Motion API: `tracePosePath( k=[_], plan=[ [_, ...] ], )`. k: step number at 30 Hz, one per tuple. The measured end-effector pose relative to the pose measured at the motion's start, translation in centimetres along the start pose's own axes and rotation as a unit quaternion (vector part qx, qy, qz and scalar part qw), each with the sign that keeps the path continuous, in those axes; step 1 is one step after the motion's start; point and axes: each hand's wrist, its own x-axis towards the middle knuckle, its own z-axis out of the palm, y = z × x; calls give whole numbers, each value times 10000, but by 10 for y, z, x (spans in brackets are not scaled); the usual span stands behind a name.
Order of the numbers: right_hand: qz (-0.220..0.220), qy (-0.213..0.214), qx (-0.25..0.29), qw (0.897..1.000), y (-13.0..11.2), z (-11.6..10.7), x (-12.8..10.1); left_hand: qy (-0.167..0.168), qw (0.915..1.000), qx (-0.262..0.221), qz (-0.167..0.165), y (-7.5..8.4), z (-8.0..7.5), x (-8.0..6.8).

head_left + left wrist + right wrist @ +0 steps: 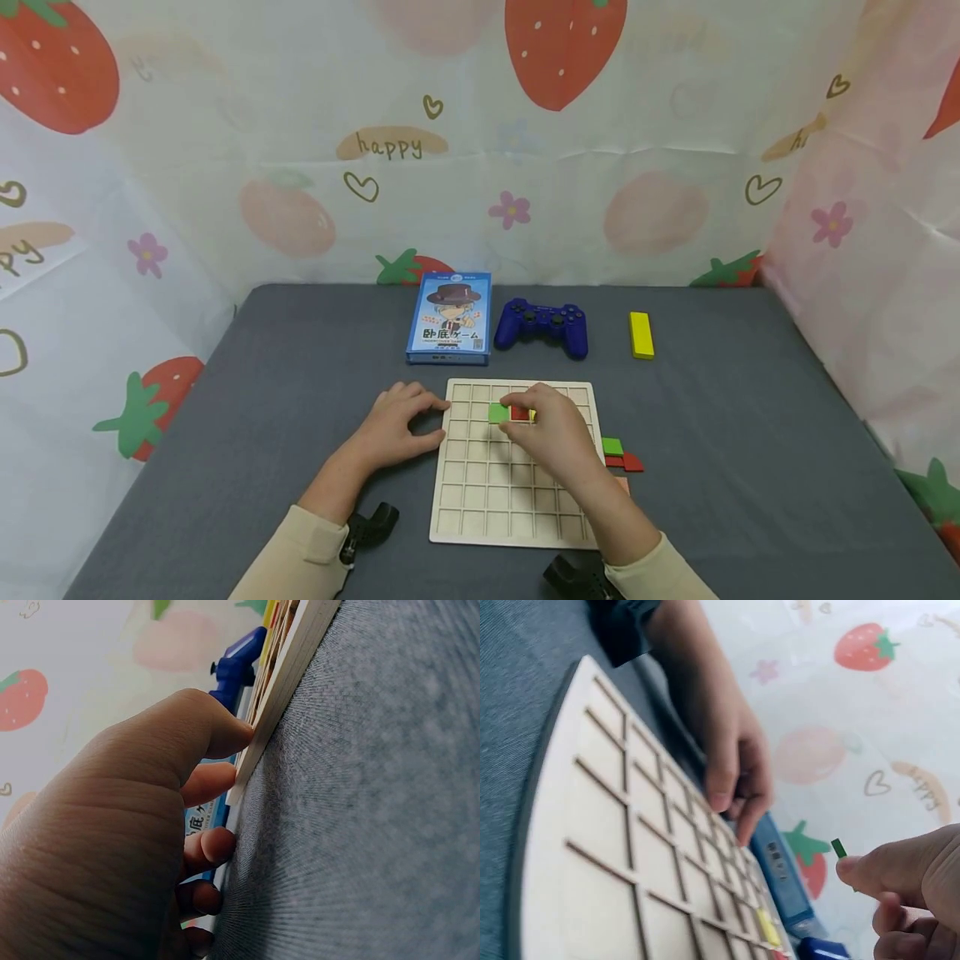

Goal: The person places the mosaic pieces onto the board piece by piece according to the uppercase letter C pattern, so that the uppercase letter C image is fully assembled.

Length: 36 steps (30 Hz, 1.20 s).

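A pale wooden grid board [480, 500] lies on the table. My right hand [555, 437] is raised over its upper part and pinches a green square tile [838, 848] between thumb and fingertips. Beneath that hand, a red tile [519, 413] and a yellow tile [767, 927] sit in the grid, partly covered by my fingers in the head view. My left hand [393, 423] rests at the board's left side. Its thumb [225, 735] and index fingertip touch the board's edge, and the other fingers lie loosely bent by the cloth.
Behind the board are a blue card-game box [450, 321] and a dark blue game controller [542, 325]. A yellow block [641, 336] lies farther right. Beside the board's right edge are a green tile [612, 447], a red piece [633, 462] and an orange piece [623, 483].
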Motion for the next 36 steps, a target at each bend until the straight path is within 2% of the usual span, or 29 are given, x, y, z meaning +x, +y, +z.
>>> tracePosePath(
  k=[9,16,26,36],
  plan=[
    [422,-265,-142,9987,16,18,3,-29,10000,-39,6,1,0,-1],
    [399,-393,-286,9980,24,27,3,-106,9999,-28,-93,0,1,-2],
    [429,-300,-215,9984,26,29,6,-8,10000,-21,-20,1,-1,0],
    [308,-216,-179,9991,29,30,5,-89,9999,-31,-67,2,-2,0]
  ],
)
